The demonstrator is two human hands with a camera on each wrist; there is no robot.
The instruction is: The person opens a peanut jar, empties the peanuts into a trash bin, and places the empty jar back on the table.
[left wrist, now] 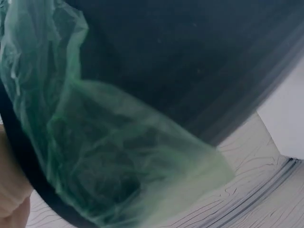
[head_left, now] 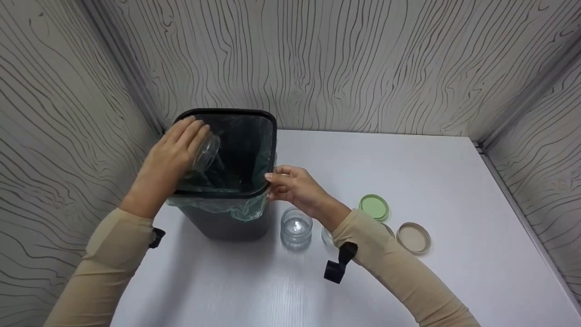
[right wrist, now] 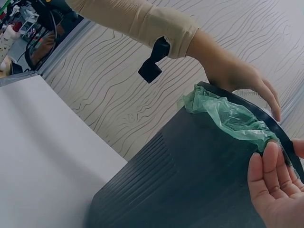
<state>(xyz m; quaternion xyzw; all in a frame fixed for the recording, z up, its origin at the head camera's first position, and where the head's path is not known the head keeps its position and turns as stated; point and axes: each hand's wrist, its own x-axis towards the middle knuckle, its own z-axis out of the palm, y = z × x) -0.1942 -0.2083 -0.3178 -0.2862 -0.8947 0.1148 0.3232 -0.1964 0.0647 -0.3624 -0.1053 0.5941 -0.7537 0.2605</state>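
A dark trash bin [head_left: 238, 222] stands at the left of the white table, lined with a thin green bag [head_left: 248, 210] folded over its rim. Over the bin's mouth, my left hand [head_left: 168, 156] grips a clear jar [head_left: 208, 152], tilted within the opening; the hand covers much of it. My right hand [head_left: 295, 187] pinches the bin's rim and the bag near the front right corner, thumb on top and fingers beneath, as the right wrist view also shows. Close to that hand, a clear round jar [head_left: 296, 229] sits upright on the table.
Another clear container [head_left: 327, 236] is mostly hidden under my right forearm. To its right lie a green lid [head_left: 374, 207], a beige lid [head_left: 413, 238] and a third lid partly covered by the sleeve. Patterned panels enclose the white table [head_left: 454, 181].
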